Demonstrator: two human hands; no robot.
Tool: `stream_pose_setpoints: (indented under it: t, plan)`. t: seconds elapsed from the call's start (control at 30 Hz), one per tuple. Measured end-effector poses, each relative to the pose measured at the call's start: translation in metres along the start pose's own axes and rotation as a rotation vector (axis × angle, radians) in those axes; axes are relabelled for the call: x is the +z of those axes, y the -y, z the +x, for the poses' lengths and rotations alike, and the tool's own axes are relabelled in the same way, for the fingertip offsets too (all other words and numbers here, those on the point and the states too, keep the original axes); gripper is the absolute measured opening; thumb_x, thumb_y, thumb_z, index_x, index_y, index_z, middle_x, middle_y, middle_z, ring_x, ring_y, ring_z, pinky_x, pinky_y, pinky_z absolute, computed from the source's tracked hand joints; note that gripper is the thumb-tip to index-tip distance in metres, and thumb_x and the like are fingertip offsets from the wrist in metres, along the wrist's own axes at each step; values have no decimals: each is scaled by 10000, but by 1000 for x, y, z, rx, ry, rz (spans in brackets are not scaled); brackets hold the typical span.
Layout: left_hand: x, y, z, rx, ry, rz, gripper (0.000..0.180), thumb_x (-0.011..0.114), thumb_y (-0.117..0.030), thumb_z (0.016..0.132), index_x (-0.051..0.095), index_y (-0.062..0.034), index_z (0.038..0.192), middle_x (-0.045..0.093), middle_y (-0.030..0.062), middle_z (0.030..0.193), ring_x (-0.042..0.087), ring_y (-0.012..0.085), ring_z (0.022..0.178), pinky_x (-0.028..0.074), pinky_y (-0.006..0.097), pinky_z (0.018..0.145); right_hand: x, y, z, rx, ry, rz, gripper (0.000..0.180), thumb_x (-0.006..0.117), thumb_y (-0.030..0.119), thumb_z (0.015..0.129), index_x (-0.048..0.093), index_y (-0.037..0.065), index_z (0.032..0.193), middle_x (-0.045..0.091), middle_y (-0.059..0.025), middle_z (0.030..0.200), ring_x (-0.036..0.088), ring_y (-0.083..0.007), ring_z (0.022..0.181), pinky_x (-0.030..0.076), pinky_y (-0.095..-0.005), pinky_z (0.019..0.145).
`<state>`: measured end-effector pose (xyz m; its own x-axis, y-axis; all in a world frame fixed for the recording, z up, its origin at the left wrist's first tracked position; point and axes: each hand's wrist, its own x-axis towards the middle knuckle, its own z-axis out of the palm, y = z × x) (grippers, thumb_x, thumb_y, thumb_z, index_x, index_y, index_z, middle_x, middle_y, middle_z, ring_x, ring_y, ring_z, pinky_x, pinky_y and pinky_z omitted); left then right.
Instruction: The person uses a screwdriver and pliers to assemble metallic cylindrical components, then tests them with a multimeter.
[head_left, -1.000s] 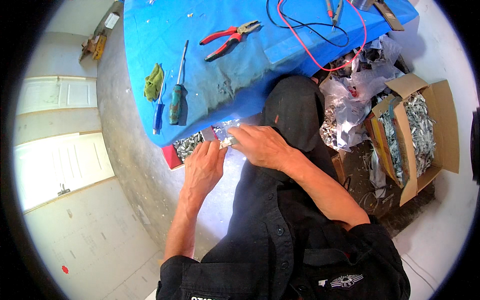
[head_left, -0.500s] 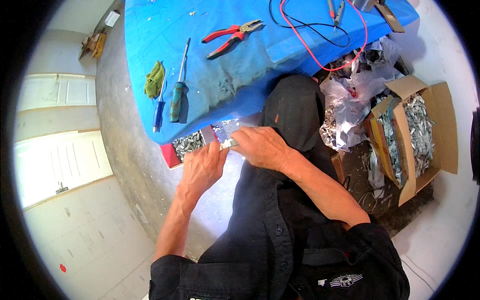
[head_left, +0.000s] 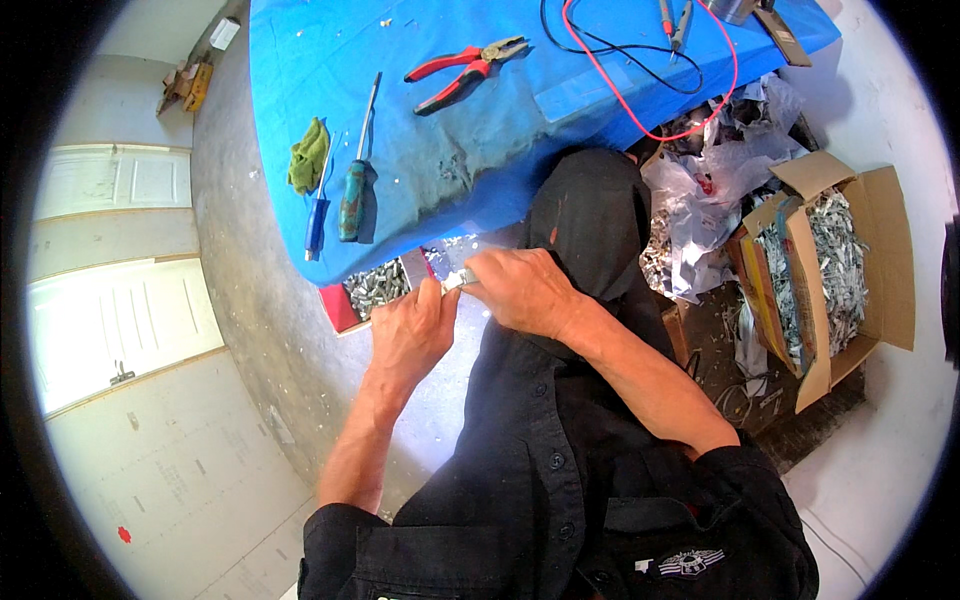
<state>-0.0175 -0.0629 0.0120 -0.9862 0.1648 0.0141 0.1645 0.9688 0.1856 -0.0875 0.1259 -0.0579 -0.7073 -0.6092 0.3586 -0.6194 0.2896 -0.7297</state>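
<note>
Silvery metal strip (head_left: 459, 279) sits clamped between our left hand (head_left: 412, 332) and right hand (head_left: 522, 292) fingertips, and could slip into the red box (head_left: 345, 305) just beyond them if we twist unevenly.

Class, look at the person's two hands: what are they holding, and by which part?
Both hands pinch one small silvery metal piece: left hand at its left end, right hand at its right. Its kind cannot be told.
</note>
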Motion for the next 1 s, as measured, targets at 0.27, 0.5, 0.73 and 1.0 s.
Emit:
stream_pose_setpoints:
  t: [0.27, 0.5, 0.73, 1.0]
  plan:
    - [19, -13, -7, -104, -123, 66, 287, 641, -245, 1031, 507, -78, 841, 608, 165, 595, 636, 390, 522, 473, 509, 477, 3, -3, 0, -12, -59, -34, 268, 724, 233, 944, 551, 32, 980, 672, -179, 881, 706, -389, 787, 569, -480, 654]
    - [40, -30, -7, -276, -216, 11, 250, 619, -215, 1042, 510, -71, 869, 607, 185, 596, 635, 410, 528, 457, 529, 476, 6, -3, 2, 32, -102, -6, 262, 721, 222, 947, 543, 30, 966, 674, -187, 857, 703, -396, 779, 564, -485, 639]
    - [62, -52, -3, -448, -268, -197, 194, 574, -163, 1059, 492, -24, 953, 611, 244, 649, 634, 480, 603, 450, 558, 516, 8, -3, 3, 78, -168, -15, 257, 720, 226, 954, 553, 31, 967, 675, -187, 833, 703, -392, 746, 559, -482, 614]
    - [81, -52, 5, -491, -324, -467, 149, 522, -127, 1078, 466, -10, 1006, 615, 266, 722, 644, 485, 663, 446, 532, 547, 12, -2, 4, 89, -214, -39, 229, 713, 209, 961, 575, 36, 1021, 678, -183, 856, 706, -381, 742, 562, -471, 608]
